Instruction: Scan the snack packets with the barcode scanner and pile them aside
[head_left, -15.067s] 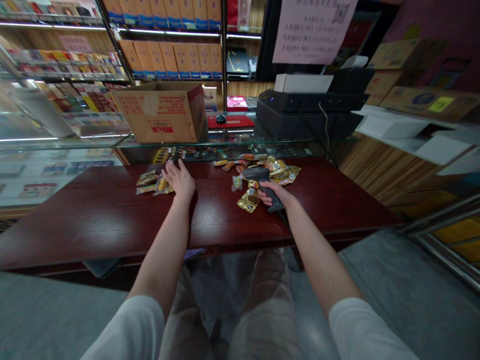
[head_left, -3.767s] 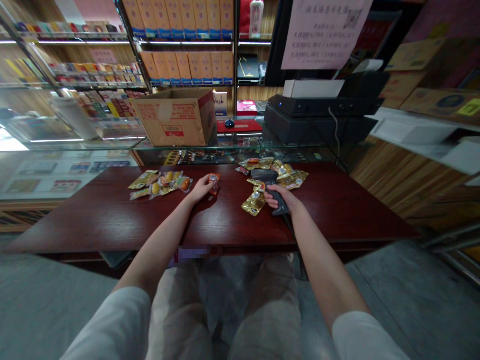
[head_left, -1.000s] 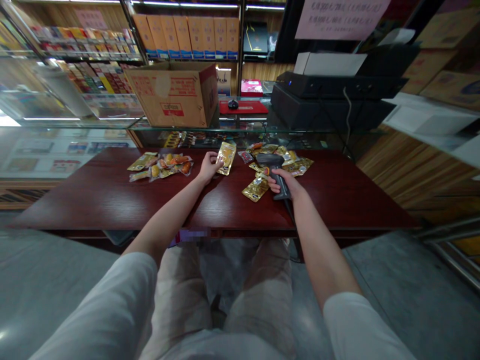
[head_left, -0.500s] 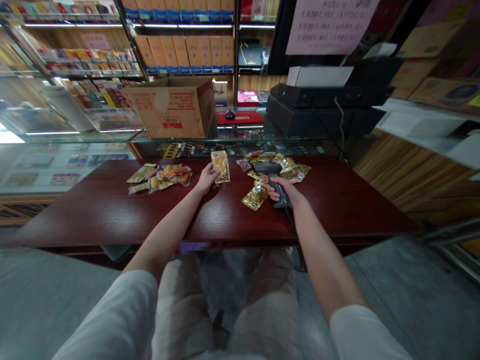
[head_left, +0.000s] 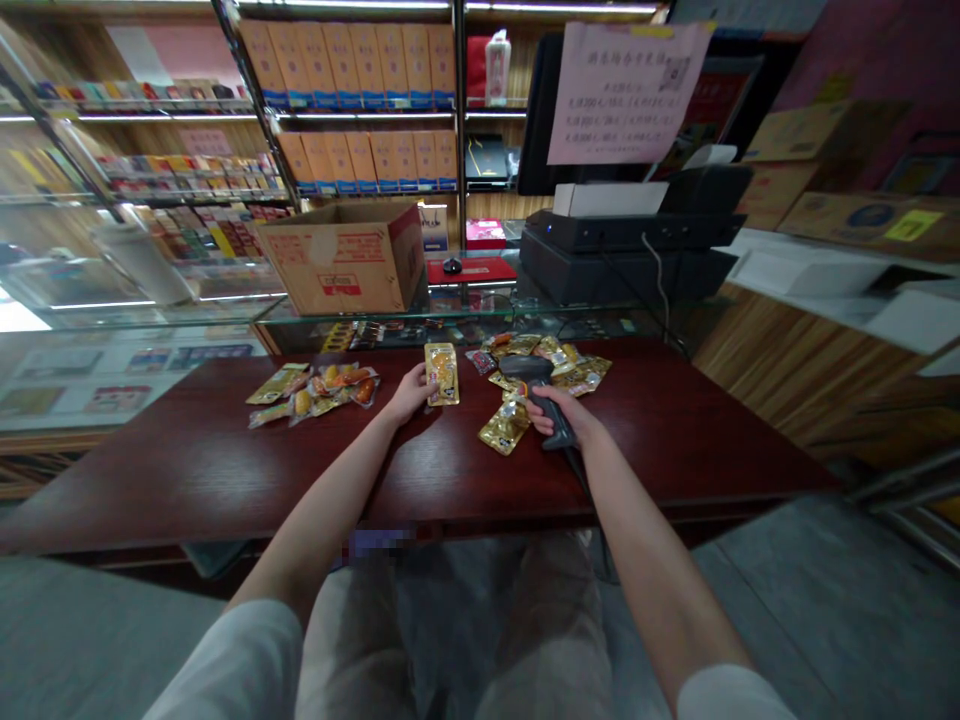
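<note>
Between the fingers of my left hand is a gold snack packet, held face up over the middle of the dark red table. My right hand is wrapped round the grip of a black barcode scanner, whose head points left toward the packet. Beneath and behind the scanner lies a loose pile of gold snack packets; one gold packet lies nearest me. Left of my left hand is another group of small wrapped snacks, with a flat gold packet at its edge.
Behind the table runs a glass counter with an open cardboard box, a computer mouse on a red mat and a black cash register. Stocked shelves stand beyond. White boxes sit at the right. A cable trails from the scanner.
Earlier my left hand held a small red-orange snack; now it holds a gold packet, shifted slightly left over the last second. The left group has grown since the first frame. My right hand keeps the scanner.
</note>
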